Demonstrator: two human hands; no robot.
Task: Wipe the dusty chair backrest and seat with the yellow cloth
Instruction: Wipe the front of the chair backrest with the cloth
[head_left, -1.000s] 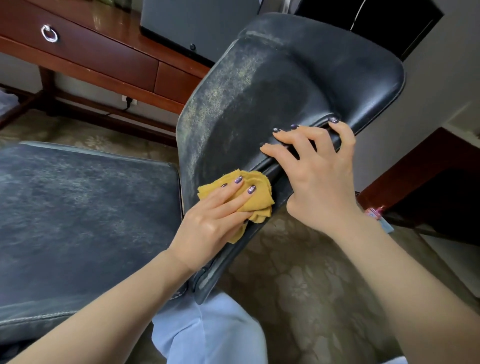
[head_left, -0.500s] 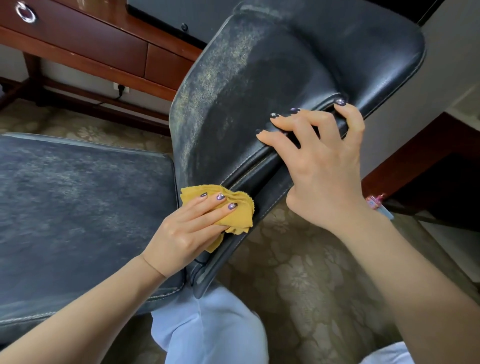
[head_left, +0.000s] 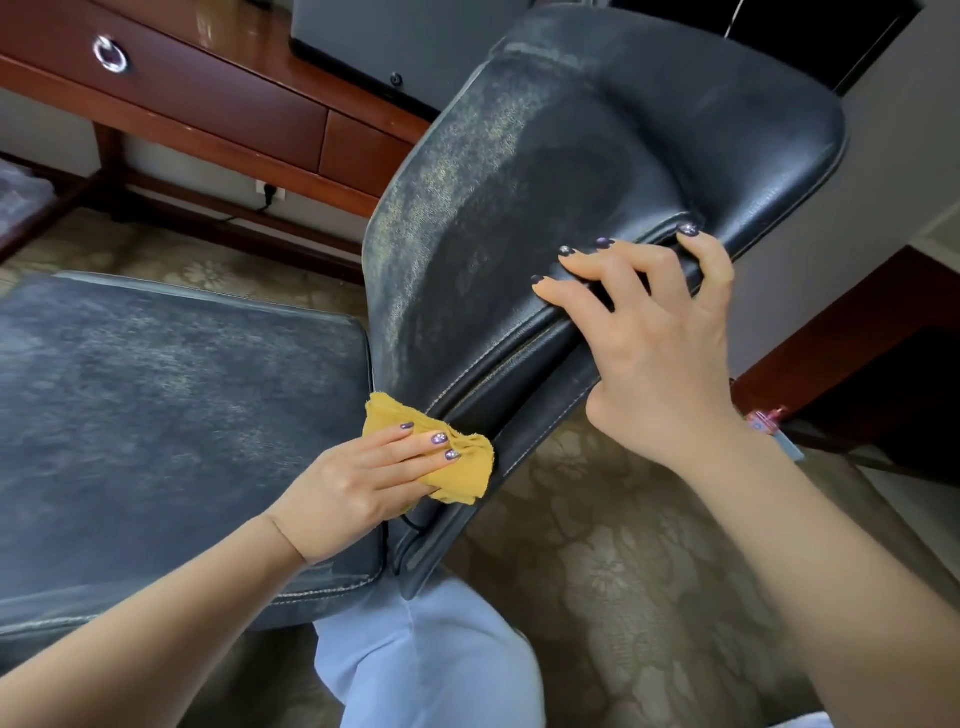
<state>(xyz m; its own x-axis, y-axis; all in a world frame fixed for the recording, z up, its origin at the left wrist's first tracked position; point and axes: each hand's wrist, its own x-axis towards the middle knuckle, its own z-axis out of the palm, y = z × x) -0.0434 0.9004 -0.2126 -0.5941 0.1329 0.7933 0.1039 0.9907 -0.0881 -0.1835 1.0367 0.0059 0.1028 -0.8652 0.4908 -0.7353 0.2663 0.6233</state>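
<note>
**Handling and Orientation: Cloth at the Backrest Edge**

Find the yellow cloth (head_left: 470, 470) bunched under the left hand (head_left: 358, 478), pressed against the lower side edge of the backrest (head_left: 545, 208), just beside the rear corner of the seat (head_left: 156, 415). Note the fingers laid nearly straight across the wad, pressing rather than pinching. Thumb hidden beneath, so cannot tell whether it helps hold the cloth. Note the right hand (head_left: 654, 353) well apart, higher on the same edge, fingers hooked over the stitched seam, clamped on the backrest to steady it.

Treat the cloth as light, soft and limp. Expect bunching, and slipping from under flat fingers on the smooth cover. Keep it folded into a pad, with fingers across the middle and loose tails tucked in. Treat the backrest as stiff, padded and likely to swing if released. Take hold at the stitched rim.

Read the backrest long axis as running from below the left hand, up and away past the right hand to the rounded top. Tilted, not upright. Dusty front face turned toward the seat. Heaviest film beyond the left fingertips, with a darker patch ahead of the right fingertips. No clear long axis to the cloth wad.
</note>
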